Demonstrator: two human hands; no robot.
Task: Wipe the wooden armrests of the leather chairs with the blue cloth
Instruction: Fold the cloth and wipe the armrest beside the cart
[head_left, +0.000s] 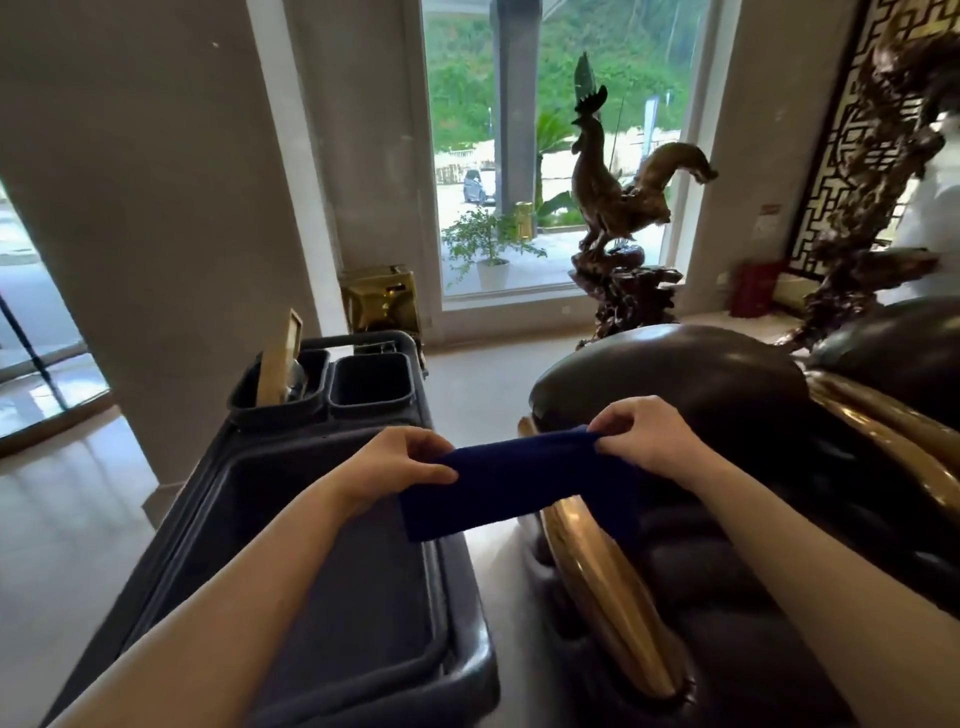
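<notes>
I have the blue cloth (519, 480) stretched between both pinching hands, left hand (402, 465) and right hand (644, 439); the wooden armrest (602, 582) lies just below, running twelve to six, nearest my right hand

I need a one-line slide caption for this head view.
Both hands stretch the blue cloth above a wooden armrest.
</notes>
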